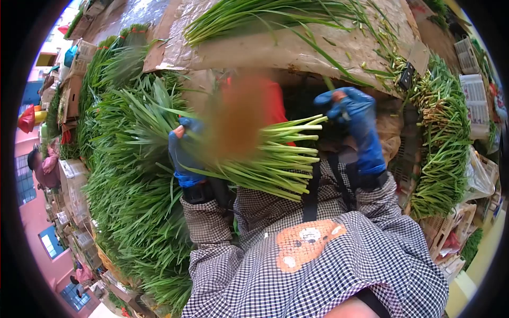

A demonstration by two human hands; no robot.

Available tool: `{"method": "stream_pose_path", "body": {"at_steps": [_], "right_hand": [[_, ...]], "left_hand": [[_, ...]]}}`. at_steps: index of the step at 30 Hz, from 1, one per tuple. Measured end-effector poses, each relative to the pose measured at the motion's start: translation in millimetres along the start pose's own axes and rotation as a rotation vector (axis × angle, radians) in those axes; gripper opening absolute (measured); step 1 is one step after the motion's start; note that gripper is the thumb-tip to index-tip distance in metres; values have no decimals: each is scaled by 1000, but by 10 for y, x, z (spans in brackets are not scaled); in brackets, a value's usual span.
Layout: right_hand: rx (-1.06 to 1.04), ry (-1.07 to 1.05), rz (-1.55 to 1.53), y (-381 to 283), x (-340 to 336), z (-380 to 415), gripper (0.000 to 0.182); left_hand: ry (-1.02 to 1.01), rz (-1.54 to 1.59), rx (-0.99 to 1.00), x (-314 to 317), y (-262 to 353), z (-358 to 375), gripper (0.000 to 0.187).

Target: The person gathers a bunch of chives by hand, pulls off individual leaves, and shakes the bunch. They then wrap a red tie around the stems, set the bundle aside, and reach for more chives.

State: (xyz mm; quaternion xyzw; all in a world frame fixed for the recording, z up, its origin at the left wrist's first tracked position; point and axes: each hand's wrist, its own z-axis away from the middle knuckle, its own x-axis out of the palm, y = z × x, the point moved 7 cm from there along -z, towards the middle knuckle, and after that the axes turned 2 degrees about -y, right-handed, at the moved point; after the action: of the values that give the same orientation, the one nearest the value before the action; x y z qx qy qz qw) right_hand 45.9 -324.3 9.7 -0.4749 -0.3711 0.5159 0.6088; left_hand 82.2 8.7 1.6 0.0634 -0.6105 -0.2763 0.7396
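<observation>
My left hand (185,151), in a blue glove, is closed around a bunch of garlic chives (286,159). The leaves trail off to the left, and the pale cut stalk ends fan out to the right above my lap. A brown smudge blurs part of the bunch and of what lies behind it. To the right of the stalk ends, my right hand (358,119) is raised, also gloved in blue, with its fingers drawn together. A bit of green shows at its fingertips, but what they pinch is too small to make out.
A cardboard-covered bench (238,55) ahead carries loose chives (265,18) and scattered trimmings. A large heap of chives (132,185) stands at my left, and another stack (440,148) at my right. Crates and a person (47,167) are farther left.
</observation>
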Motion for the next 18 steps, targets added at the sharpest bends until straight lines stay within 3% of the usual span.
{"method": "stream_pose_path", "body": {"at_steps": [2,4,6,8,10,11,13,15,16,18], "right_hand": [[-54,-39,18,-70,-300,17,27],[-35,-109,50,200,-497,-21,27],[-154,-147,1360,437,-527,-6,29],[-93,-63,1171,355,-601,-43,35],[-392,-35,984,80,-376,-48,38],[-476,-25,781,-7,-206,-72,43],[-609,-56,758,-273,271,-122,45],[-719,-159,498,-341,735,-139,50],[-623,-279,494,-327,935,-124,56],[-383,-523,147,-234,1218,-7,69]], "left_hand": [[-93,76,-49,23,-21,1,11],[-18,31,-21,10,-4,-1,11],[63,-17,8,-35,17,19,11],[4,-51,-6,-5,51,-44,13],[69,-110,0,47,83,-44,12],[31,-147,-46,144,54,-71,12],[9,-267,-69,273,14,-123,13],[30,-322,-70,531,-82,-98,14],[54,-367,-65,714,-141,-68,15],[79,-433,-54,1074,-240,-5,20]]}}
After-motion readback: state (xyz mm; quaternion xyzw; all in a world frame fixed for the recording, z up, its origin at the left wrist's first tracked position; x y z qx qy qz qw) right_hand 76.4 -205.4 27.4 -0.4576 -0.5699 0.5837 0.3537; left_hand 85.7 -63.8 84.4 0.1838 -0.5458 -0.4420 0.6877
